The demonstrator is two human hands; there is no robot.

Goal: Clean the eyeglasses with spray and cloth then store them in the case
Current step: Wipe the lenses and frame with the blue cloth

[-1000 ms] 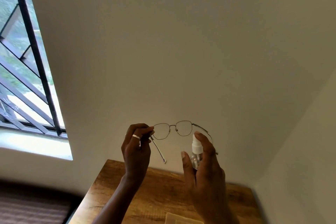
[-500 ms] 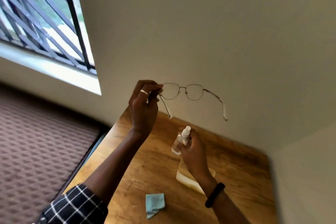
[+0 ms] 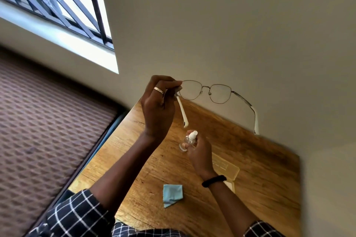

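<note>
Clear plastic spray bottle (image 3: pixel 189 139) sits gripped in your right hand (image 3: pixel 200 152), its fill level unreadable. Your left hand (image 3: pixel 157 109) pinches the eyeglasses (image 3: pixel 207 87) aloft by one hinge. The cream case (image 3: pixel 229 169) and blue cloth (image 3: pixel 172 194) lie on the wooden table (image 3: pixel 260 159).

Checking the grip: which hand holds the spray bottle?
The right hand, with the black wristband, grips the spray bottle; the ringed left hand pinches the eyeglasses higher up.

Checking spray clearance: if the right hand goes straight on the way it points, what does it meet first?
Likely the white temple tip of the eyeglasses held by the left hand; it hangs just above the right hand and its spray bottle. Depth is unclear, so it may pass beside.
</note>
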